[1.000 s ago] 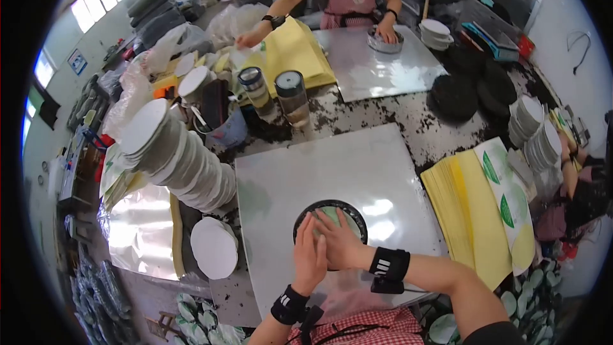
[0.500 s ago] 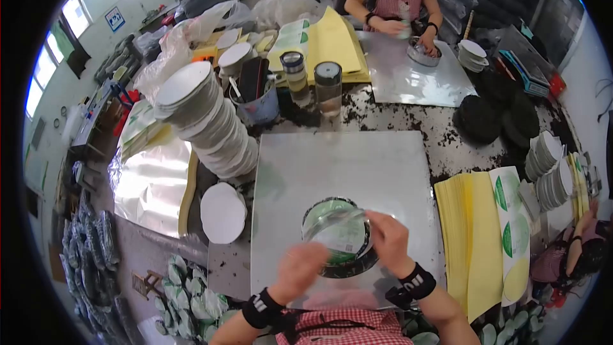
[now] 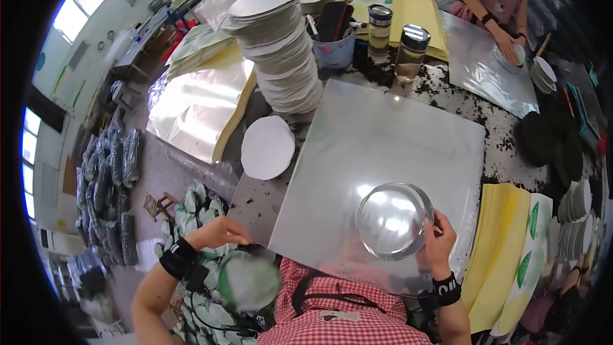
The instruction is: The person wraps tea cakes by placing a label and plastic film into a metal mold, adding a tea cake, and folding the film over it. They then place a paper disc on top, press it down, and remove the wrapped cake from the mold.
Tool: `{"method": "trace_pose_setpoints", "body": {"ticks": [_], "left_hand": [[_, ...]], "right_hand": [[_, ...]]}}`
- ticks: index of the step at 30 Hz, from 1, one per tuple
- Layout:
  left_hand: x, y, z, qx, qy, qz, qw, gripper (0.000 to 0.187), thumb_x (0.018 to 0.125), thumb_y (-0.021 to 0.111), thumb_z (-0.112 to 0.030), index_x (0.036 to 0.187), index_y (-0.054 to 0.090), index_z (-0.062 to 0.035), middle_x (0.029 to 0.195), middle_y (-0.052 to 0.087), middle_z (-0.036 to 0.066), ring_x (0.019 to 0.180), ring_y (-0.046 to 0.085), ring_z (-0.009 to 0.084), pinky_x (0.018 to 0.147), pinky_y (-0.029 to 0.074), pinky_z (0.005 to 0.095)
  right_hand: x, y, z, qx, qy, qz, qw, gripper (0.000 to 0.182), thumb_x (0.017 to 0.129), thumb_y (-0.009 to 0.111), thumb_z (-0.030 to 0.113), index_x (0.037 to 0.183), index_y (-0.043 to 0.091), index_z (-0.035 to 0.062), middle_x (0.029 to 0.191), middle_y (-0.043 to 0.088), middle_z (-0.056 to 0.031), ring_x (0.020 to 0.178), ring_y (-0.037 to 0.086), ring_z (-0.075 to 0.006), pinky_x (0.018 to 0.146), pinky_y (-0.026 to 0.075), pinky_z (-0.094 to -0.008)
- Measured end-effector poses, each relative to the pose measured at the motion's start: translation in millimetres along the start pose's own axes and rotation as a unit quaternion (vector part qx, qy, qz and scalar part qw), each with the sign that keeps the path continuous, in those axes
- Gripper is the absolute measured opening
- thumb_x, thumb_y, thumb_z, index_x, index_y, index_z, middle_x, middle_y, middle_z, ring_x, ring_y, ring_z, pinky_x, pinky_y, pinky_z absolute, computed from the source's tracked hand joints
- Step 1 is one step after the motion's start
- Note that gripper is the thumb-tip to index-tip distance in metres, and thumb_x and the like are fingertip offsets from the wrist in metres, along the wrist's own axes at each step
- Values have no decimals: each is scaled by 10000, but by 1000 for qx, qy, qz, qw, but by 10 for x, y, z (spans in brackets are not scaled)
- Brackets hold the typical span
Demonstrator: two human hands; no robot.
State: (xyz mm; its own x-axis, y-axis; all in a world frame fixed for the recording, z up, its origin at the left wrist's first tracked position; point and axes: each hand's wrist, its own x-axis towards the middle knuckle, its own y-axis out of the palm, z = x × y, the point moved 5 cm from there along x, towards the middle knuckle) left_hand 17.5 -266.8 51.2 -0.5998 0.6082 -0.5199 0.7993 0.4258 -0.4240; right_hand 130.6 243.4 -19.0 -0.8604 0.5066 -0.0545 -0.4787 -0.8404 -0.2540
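My right hand (image 3: 439, 239) grips the right side of a shiny round ring (image 3: 429, 207), thumb and fingers on its rim. Inside the ring I see only the reflective metal sheet (image 3: 383, 134) it stands on. My left hand (image 3: 223, 233) is off the sheet's lower left corner, fingers stretched out and holding nothing. Just below it a green-and-white round packet (image 3: 249, 281) is blurred by motion, apart from the fingers. Under that lies a heap of similar green-and-white packets (image 3: 204, 310).
A tall stack of white discs (image 3: 281, 57) stands behind the sheet, with one pile of discs (image 3: 268, 147) nearer. Yellow sheets (image 3: 495, 236) lie at right. Two glass jars (image 3: 410, 57) and a blue tub (image 3: 334, 51) stand at the back. A co-worker (image 3: 495, 6) works opposite.
My left hand has moved left off the metal sheet, and the green-and-white packet has left the ring and is below it. My right hand still has the ring. The view has turned left.
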Motion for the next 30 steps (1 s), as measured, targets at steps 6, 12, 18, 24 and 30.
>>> {"method": "trace_pose_setpoints", "body": {"ticks": [6,12,18,24,30], "left_hand": [[545,478,-387,202,218,-39,954,163,778,813,-271,837,738,-138,905,677,34,967,583,238,832,461,372],[913,708,-325,243,292,-21,925,177,786,784,-295,867,706,-158,941,662,22,972,588,228,800,445,383],[1096,434,-683,106,199,-61,972,104,861,695,-131,965,688,-127,961,704,23,876,644,271,779,507,390],[713,600,-937,234,382,-58,892,141,829,728,-154,961,682,-134,1059,729,21,907,684,256,793,544,364],[968,319,-999,276,328,-172,887,227,785,781,-201,980,704,-113,1094,722,58,994,684,259,849,542,386]], "right_hand": [[-227,132,209,-76,-147,78,983,528,789,827,249,1216,636,5,1400,487,-301,1270,543,-365,1039,466,-426],[-759,105,396,-208,-193,183,941,382,632,919,279,882,709,80,1509,336,-343,1326,480,-460,1091,425,-481],[-1122,951,955,-158,-356,372,843,376,718,854,313,891,665,38,1483,369,-358,1320,474,-484,1063,438,-518],[-316,568,414,-200,-205,149,946,670,749,822,325,1292,568,25,1410,461,-275,1286,480,-493,1065,440,-521],[-615,287,177,-409,-269,103,866,454,811,769,202,1220,648,46,1439,472,-265,1133,638,-401,959,531,-448]]}}
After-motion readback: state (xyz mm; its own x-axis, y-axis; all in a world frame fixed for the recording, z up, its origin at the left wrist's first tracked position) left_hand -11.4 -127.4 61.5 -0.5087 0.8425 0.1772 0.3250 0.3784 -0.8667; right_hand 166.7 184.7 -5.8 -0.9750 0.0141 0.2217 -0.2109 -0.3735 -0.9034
